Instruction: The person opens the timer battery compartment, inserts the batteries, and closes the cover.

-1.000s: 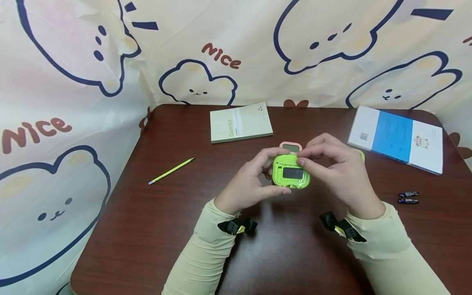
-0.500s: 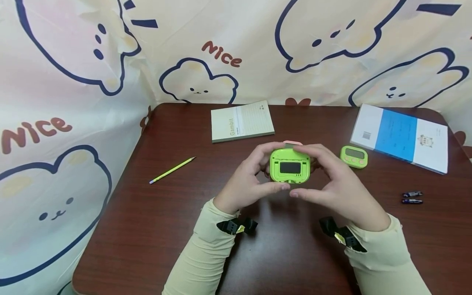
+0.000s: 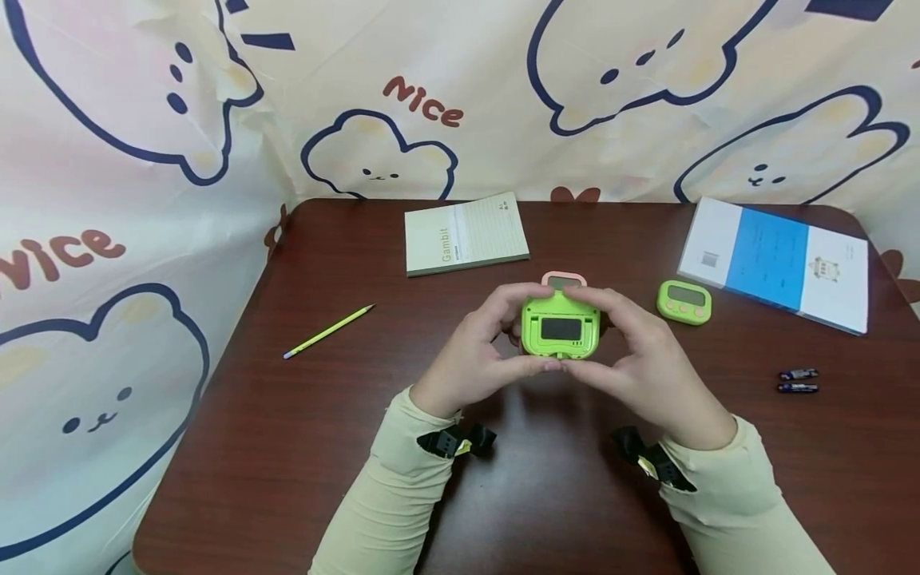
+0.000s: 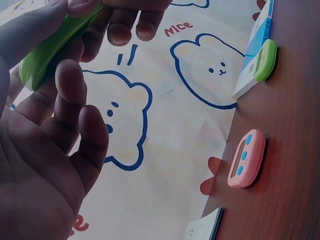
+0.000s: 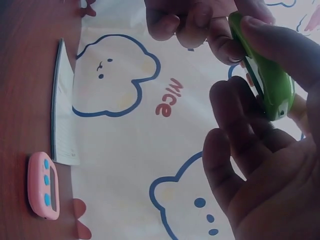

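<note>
The green device is between the two hands, above the table. The left hand grips its left side and the right hand its right side, thumbs at the near edge. The handling seems not finished: the device is not yet put down, and two batteries lie loose, well to the right of the right hand. Beyond the hands lies a pink timer; nearer the right hand, a green timer.

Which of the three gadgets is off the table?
The green gadget held by the left hand and right hand; the other green gadget and the pink gadget rest on the table.
</note>
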The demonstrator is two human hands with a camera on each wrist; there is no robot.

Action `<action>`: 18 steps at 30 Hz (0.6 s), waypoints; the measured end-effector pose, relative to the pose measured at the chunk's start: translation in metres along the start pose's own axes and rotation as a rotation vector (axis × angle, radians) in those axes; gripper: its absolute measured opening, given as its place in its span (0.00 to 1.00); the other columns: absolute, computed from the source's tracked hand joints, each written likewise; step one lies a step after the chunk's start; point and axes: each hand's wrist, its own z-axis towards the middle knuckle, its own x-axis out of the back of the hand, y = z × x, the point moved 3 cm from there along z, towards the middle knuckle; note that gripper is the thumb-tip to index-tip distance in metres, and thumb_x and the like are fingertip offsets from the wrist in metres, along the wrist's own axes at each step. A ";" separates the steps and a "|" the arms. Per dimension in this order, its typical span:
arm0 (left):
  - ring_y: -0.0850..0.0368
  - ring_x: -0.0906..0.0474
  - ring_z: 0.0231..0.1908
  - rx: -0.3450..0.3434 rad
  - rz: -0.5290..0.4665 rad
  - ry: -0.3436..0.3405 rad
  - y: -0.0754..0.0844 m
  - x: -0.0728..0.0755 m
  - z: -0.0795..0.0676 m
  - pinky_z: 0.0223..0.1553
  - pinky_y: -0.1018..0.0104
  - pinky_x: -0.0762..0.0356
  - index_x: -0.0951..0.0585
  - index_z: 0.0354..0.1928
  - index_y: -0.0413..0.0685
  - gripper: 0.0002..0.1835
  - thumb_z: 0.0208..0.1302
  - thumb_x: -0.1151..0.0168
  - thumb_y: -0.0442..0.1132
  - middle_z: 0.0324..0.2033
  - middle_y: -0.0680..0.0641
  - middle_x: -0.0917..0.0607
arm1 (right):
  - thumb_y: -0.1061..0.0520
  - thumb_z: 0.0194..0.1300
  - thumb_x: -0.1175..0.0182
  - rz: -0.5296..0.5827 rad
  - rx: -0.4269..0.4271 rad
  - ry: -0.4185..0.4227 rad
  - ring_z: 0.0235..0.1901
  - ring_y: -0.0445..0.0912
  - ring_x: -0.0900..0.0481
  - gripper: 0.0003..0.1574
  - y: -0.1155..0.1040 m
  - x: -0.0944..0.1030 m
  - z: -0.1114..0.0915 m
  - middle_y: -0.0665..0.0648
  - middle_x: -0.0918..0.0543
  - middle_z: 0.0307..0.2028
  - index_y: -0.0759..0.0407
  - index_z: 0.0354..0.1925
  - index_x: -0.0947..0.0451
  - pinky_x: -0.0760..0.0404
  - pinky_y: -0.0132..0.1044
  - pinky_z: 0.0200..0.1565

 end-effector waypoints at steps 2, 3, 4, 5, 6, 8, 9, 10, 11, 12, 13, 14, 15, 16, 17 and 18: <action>0.59 0.23 0.34 0.000 0.013 -0.001 0.000 0.000 0.000 0.37 0.60 0.20 0.31 0.65 0.47 0.39 0.53 0.23 0.29 0.52 0.46 0.19 | 0.73 0.41 0.20 0.011 0.003 0.004 0.46 0.40 0.23 0.55 0.001 0.000 -0.001 0.54 0.19 0.56 0.56 0.67 0.29 0.25 0.21 0.45; 0.60 0.23 0.34 0.000 0.020 -0.001 0.000 -0.001 0.000 0.37 0.61 0.20 0.31 0.65 0.47 0.39 0.53 0.22 0.30 0.51 0.46 0.19 | 0.73 0.41 0.20 0.017 0.005 0.006 0.46 0.39 0.23 0.55 0.001 0.001 -0.001 0.54 0.19 0.56 0.56 0.67 0.29 0.25 0.21 0.45; 0.60 0.23 0.34 0.000 0.026 -0.001 0.000 -0.001 0.000 0.37 0.62 0.21 0.31 0.65 0.47 0.39 0.53 0.22 0.30 0.50 0.47 0.19 | 0.73 0.40 0.20 0.022 0.008 0.007 0.46 0.39 0.23 0.54 0.002 0.001 -0.001 0.54 0.19 0.55 0.57 0.66 0.28 0.25 0.21 0.45; 0.60 0.23 0.34 0.000 0.031 -0.002 0.000 -0.001 0.000 0.37 0.62 0.21 0.31 0.65 0.47 0.39 0.52 0.22 0.30 0.48 0.47 0.18 | 0.73 0.40 0.20 0.028 0.010 0.010 0.46 0.38 0.23 0.54 0.002 0.001 -0.001 0.54 0.18 0.55 0.57 0.66 0.28 0.25 0.21 0.46; 0.60 0.23 0.33 0.000 0.034 -0.003 0.000 -0.001 0.000 0.37 0.62 0.21 0.31 0.65 0.48 0.39 0.52 0.22 0.30 0.47 0.47 0.18 | 0.73 0.40 0.20 0.035 0.013 0.011 0.47 0.38 0.23 0.53 0.002 0.001 -0.001 0.54 0.18 0.55 0.57 0.66 0.27 0.25 0.21 0.47; 0.60 0.23 0.33 0.001 0.035 -0.005 0.000 -0.001 -0.001 0.37 0.61 0.20 0.31 0.65 0.48 0.38 0.52 0.22 0.30 0.45 0.47 0.17 | 0.73 0.40 0.20 0.042 0.016 0.016 0.48 0.37 0.23 0.52 0.003 0.001 -0.001 0.54 0.17 0.54 0.57 0.65 0.26 0.25 0.21 0.48; 0.60 0.22 0.33 0.000 0.037 -0.005 0.000 -0.001 -0.001 0.37 0.60 0.20 0.30 0.64 0.48 0.38 0.52 0.22 0.30 0.44 0.47 0.17 | 0.72 0.40 0.19 0.044 0.017 0.018 0.48 0.37 0.23 0.52 0.003 0.001 -0.001 0.54 0.17 0.54 0.57 0.65 0.26 0.25 0.21 0.49; 0.60 0.22 0.33 -0.001 0.037 -0.006 0.000 -0.001 -0.001 0.37 0.59 0.20 0.30 0.64 0.48 0.38 0.52 0.22 0.30 0.44 0.47 0.17 | 0.72 0.40 0.19 0.045 0.017 0.020 0.49 0.37 0.22 0.52 0.003 0.001 -0.001 0.54 0.17 0.54 0.58 0.64 0.25 0.25 0.21 0.49; 0.60 0.22 0.33 -0.001 0.037 -0.007 0.000 -0.001 -0.001 0.37 0.58 0.20 0.30 0.64 0.48 0.38 0.52 0.22 0.30 0.43 0.47 0.17 | 0.72 0.40 0.19 0.048 0.017 0.022 0.49 0.36 0.23 0.51 0.004 0.001 -0.001 0.54 0.17 0.54 0.58 0.64 0.25 0.25 0.21 0.49; 0.60 0.22 0.33 -0.002 0.038 -0.008 0.000 -0.001 -0.001 0.37 0.58 0.20 0.30 0.64 0.48 0.38 0.52 0.22 0.30 0.44 0.47 0.17 | 0.72 0.39 0.19 0.046 0.017 0.024 0.50 0.36 0.23 0.51 0.004 0.001 -0.001 0.54 0.17 0.55 0.58 0.64 0.25 0.25 0.21 0.49; 0.60 0.22 0.33 -0.002 0.039 -0.009 -0.001 -0.001 -0.002 0.36 0.59 0.20 0.30 0.64 0.48 0.38 0.52 0.22 0.30 0.44 0.47 0.17 | 0.72 0.39 0.19 0.043 0.016 0.025 0.50 0.36 0.22 0.51 0.004 0.001 -0.001 0.54 0.17 0.55 0.58 0.64 0.25 0.26 0.21 0.49; 0.60 0.22 0.33 -0.004 0.040 -0.009 -0.001 -0.001 -0.002 0.36 0.59 0.20 0.31 0.64 0.48 0.38 0.52 0.22 0.30 0.43 0.47 0.17 | 0.72 0.39 0.19 0.044 0.015 0.027 0.50 0.36 0.22 0.51 0.005 0.001 -0.001 0.54 0.17 0.55 0.58 0.63 0.25 0.25 0.21 0.49; 0.60 0.22 0.33 -0.005 0.039 -0.010 -0.001 -0.001 -0.001 0.36 0.59 0.20 0.31 0.64 0.48 0.38 0.52 0.22 0.30 0.44 0.47 0.17 | 0.72 0.39 0.19 0.047 0.014 0.028 0.49 0.36 0.22 0.51 0.005 0.001 -0.002 0.54 0.17 0.55 0.58 0.63 0.24 0.25 0.21 0.49; 0.60 0.22 0.33 -0.005 0.037 -0.010 -0.001 -0.002 -0.001 0.36 0.61 0.20 0.31 0.64 0.48 0.38 0.52 0.22 0.30 0.43 0.47 0.17 | 0.73 0.39 0.19 0.054 0.013 0.029 0.49 0.36 0.22 0.51 0.005 0.001 -0.002 0.54 0.17 0.55 0.58 0.63 0.25 0.25 0.21 0.49; 0.60 0.22 0.33 -0.007 0.029 -0.010 -0.001 -0.002 -0.001 0.36 0.61 0.20 0.31 0.64 0.48 0.38 0.52 0.22 0.30 0.44 0.47 0.18 | 0.73 0.39 0.19 0.066 0.009 0.027 0.49 0.36 0.23 0.51 0.006 0.001 -0.002 0.54 0.18 0.56 0.58 0.64 0.25 0.25 0.21 0.48; 0.60 0.22 0.33 -0.007 0.010 -0.011 -0.001 -0.002 -0.001 0.36 0.62 0.20 0.31 0.64 0.47 0.38 0.52 0.23 0.29 0.44 0.47 0.18 | 0.73 0.40 0.20 0.083 0.002 0.024 0.50 0.36 0.23 0.52 0.006 0.001 -0.002 0.54 0.18 0.56 0.58 0.64 0.26 0.25 0.22 0.48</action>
